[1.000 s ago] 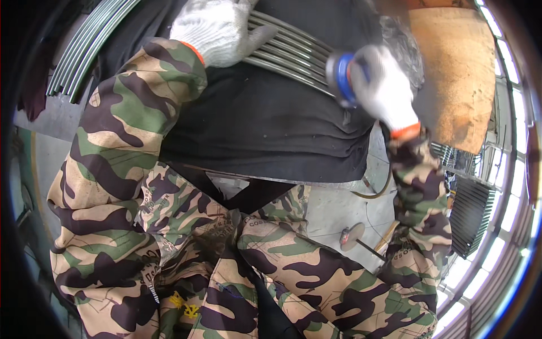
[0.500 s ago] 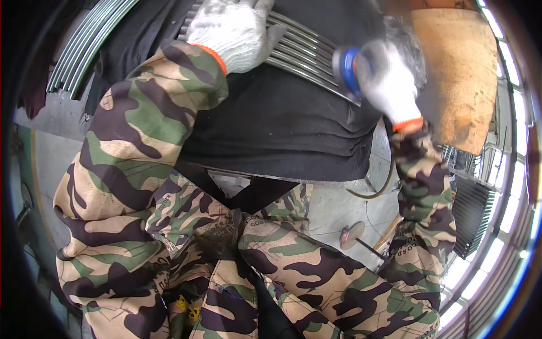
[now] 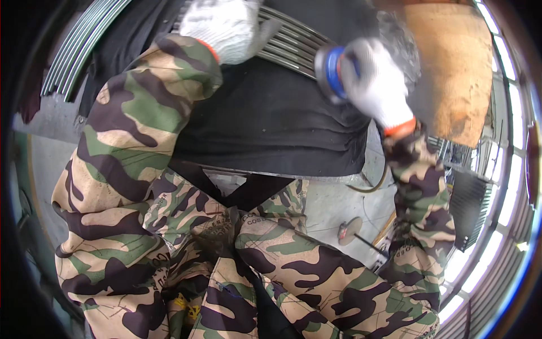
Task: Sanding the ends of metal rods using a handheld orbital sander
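Observation:
Several shiny metal rods lie side by side on a black cloth. My left hand, in a white knit glove with an orange cuff, rests across the rods at their left part. Its thumb stretches out to the right; the fingertips are cut off by the upper edge. My right hand, gloved the same way, is closed around a round blue-and-grey tool that looks like a palm sander. The tool's grey disc sits at the right end of the rods and covers their tips. Motion blurs its edge.
More metal rods lie at the far left. Crumpled clear plastic and a brown board are beyond my right hand. Below the cloth's edge, a hose and a round disc on a rod show near the floor.
My right hand has moved left with the sander-like tool along the rods. My left hand stays on the rods, and the whole view has shifted slightly.

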Motion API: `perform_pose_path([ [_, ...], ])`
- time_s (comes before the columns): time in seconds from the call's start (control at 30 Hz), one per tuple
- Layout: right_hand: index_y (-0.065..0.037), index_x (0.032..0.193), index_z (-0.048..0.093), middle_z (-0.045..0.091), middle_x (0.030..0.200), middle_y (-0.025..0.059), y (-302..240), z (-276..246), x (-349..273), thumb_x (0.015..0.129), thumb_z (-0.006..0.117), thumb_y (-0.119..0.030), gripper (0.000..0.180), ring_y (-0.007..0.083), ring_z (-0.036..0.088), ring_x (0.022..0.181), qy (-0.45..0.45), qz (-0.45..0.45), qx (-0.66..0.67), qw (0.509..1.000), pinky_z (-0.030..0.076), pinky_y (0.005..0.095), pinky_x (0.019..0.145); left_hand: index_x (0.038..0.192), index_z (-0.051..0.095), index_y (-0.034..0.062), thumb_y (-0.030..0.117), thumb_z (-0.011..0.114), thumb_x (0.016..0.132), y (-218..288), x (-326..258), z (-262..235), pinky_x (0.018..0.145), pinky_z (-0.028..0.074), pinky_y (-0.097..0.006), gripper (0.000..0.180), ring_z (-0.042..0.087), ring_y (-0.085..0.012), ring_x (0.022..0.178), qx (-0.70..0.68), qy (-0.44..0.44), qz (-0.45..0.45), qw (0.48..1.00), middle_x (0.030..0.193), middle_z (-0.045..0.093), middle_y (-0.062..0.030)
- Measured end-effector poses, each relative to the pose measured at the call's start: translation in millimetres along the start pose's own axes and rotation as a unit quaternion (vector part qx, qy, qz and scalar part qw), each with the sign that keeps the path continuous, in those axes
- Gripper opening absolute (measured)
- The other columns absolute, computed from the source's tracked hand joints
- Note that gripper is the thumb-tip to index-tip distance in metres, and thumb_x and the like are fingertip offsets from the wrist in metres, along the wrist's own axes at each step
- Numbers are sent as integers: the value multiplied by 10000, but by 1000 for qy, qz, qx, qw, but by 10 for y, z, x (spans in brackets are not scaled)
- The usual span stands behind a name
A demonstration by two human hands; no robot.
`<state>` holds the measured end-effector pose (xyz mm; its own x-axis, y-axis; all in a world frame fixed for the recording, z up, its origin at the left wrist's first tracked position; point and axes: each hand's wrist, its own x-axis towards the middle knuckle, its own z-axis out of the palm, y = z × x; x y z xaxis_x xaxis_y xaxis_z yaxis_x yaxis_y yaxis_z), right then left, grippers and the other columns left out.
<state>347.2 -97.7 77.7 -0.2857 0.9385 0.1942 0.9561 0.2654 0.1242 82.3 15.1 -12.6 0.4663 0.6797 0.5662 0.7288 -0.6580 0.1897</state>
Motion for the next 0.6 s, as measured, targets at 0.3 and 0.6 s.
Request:
perform_pose_path([
  [0.3, -113, 1119, 701, 672, 1047, 197, -5, 15, -131, 983, 645, -331, 263, 425, 716, 980, 3, -14, 19, 1000, 599, 553, 839, 1435, 635, -15, 458, 688, 1031, -12, 81, -30, 1187, 446, -514, 625, 595, -395, 1391, 82, -42, 75, 993, 1454, 672, -192],
  [0.6, -118, 1188, 673, 674, 1086, 166, 151, 147, -74, 971, 649, -280, 272, 397, 736, 1028, -20, 94, -35, 995, 615, 578, 823, 1395, 655, -40, 407, 698, 1021, -14, 105, 26, 1131, 463, -516, 584, 622, -421, 1336, 42, -81, 89, 992, 1404, 695, -232],
])
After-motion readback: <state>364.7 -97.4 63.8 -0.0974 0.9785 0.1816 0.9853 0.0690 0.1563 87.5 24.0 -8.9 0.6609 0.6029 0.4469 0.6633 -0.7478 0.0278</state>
